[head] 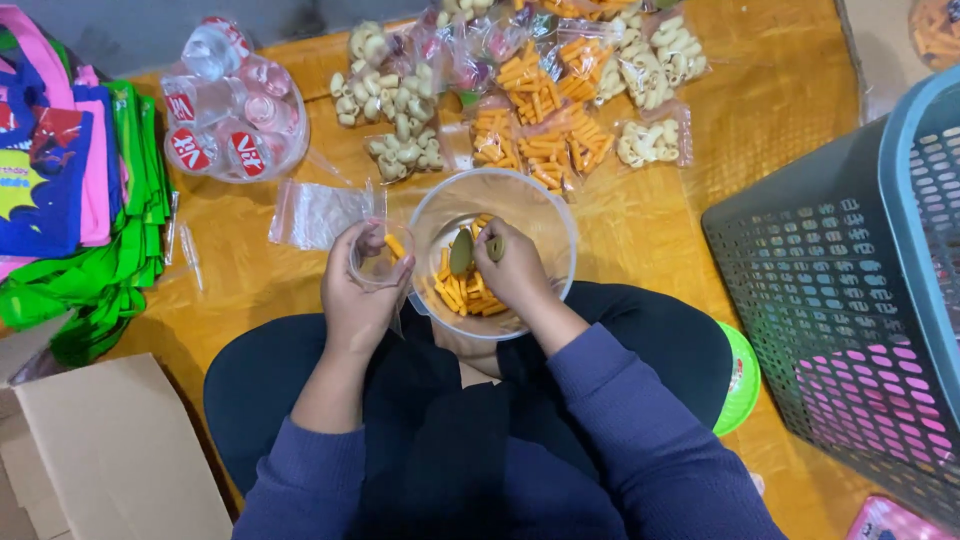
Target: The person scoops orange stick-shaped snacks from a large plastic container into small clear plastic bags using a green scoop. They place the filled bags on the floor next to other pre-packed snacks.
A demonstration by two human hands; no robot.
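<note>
Left hand: your left hand (358, 295) is closed around a small clear plastic bag (378, 256), held open at its mouth, with one orange snack stick inside.
Right hand: your right hand (517, 272) grips a small olive-green scoop (463, 250) inside the round clear plastic tub (540, 205).
Tub: it sits on your lap, just right of the bag, holding orange stick snacks (464, 292) at the bottom.
Far side: filled small bags of orange sticks (545, 140) and pale curled snacks (400, 125) lie on the wooden floor (770, 110).
Far left: a wrapped pack of clear water bottles (235, 105); beside it an empty clear bag (315, 212).
Left: stacked green and pink cloth bags (95, 190).
Right: a grey plastic lattice basket (860, 290).
Near left: a cardboard box (115, 455).
</note>
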